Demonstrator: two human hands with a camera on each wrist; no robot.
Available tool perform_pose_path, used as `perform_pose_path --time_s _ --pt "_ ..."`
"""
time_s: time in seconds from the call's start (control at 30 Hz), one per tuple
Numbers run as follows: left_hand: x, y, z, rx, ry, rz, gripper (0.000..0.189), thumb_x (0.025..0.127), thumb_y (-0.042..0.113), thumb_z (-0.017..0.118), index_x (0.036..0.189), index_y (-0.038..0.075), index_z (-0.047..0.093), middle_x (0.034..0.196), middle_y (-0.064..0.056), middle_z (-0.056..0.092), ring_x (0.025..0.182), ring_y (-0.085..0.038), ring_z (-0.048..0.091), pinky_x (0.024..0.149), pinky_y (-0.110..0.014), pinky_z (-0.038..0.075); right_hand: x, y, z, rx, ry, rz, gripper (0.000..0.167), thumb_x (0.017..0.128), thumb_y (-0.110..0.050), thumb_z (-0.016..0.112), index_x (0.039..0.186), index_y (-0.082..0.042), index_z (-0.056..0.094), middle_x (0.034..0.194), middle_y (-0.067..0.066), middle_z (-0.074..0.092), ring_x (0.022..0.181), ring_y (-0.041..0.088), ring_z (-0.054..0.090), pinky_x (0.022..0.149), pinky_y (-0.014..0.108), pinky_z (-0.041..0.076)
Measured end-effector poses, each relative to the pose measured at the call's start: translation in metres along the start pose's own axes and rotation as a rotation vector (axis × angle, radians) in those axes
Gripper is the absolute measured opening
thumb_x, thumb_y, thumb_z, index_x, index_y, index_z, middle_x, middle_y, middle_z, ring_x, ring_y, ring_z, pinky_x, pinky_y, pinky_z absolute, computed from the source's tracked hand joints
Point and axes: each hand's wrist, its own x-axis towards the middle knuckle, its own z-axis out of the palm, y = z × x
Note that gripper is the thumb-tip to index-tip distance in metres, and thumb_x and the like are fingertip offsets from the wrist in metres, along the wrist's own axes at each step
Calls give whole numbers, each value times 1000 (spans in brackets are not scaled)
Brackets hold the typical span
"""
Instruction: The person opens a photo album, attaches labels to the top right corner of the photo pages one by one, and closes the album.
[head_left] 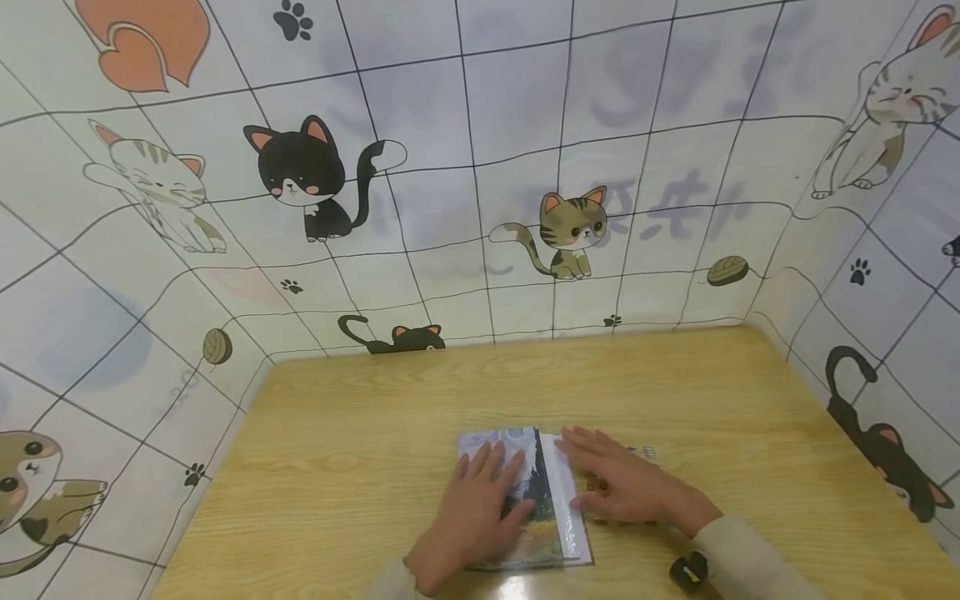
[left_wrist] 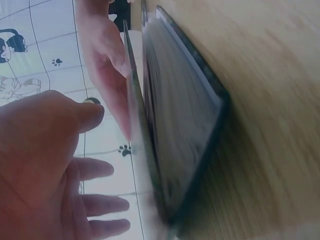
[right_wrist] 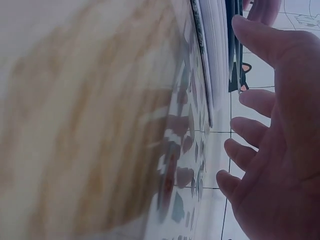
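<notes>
A notebook (head_left: 546, 542) with a painted landscape on its cover lies on the wooden table. My left hand (head_left: 480, 504) is spread over the cover, fingers straight and pointing away from me. In the left wrist view the cover stands slightly lifted from the thick block of pages (left_wrist: 180, 110). To the right, a white page strip (head_left: 561, 479) shows past the cover's edge. My right hand (head_left: 626, 479) reaches across from the right, fingers extended, fingertips at that strip. Under it lies a clear sticker sheet (right_wrist: 175, 175) with small printed shapes, partly hidden by the hand.
The wooden table (head_left: 352, 467) is bounded at the back and both sides by white panels (head_left: 420, 167) printed with cartoon cats and grid lines. A small dark device (head_left: 688, 571) sits at my right wrist, by the light sleeve (head_left: 750, 558).
</notes>
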Motion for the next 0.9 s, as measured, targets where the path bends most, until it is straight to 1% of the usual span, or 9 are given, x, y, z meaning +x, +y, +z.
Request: perform_pose_path --time_s 0.2,0.33,0.47,0.57,0.77,0.9 --pt "3 7 0 -26 -34 -20 65 100 55 42 156 22 33 158 -17 34 145 -37 32 114 -60 28 4 -1 2 29 -64 22 83 92 -55 61 155 -9 33 162 16 26 148 38 23 117 57 17" --pt "5 12 1 -44 -69 -31 66 100 55 42 156 22 32 157 -18 35 145 -37 33 113 -60 30 5 -4 2 47 -113 52 82 92 -58 60 155 -14 33 162 16 24 148 42 20 117 61 15" --pt "7 15 3 -49 -89 -36 67 100 57 40 157 22 31 157 -18 35 145 -37 32 113 -60 30 5 -7 2 64 -154 80 80 92 -59 58 155 -18 34 163 17 22 148 44 18 117 64 12" --pt "9 16 3 -39 -91 -34 67 100 57 39 157 22 30 157 -18 35 145 -37 33 113 -60 31 6 -9 1 67 -162 88 81 91 -59 59 156 -17 33 163 18 21 148 45 17 117 65 12" --pt "15 16 3 -24 -114 -41 68 100 58 38 158 22 27 158 -18 33 145 -37 31 114 -59 29 8 -8 0 74 -157 85 80 93 -56 59 155 -12 33 162 20 20 148 46 18 116 65 12" --pt "19 19 5 -49 -119 -62 70 100 57 41 158 21 27 159 -20 31 146 -38 29 115 -59 27 8 -7 0 81 -155 87 80 93 -56 59 155 -10 34 162 21 20 148 45 19 116 64 13"
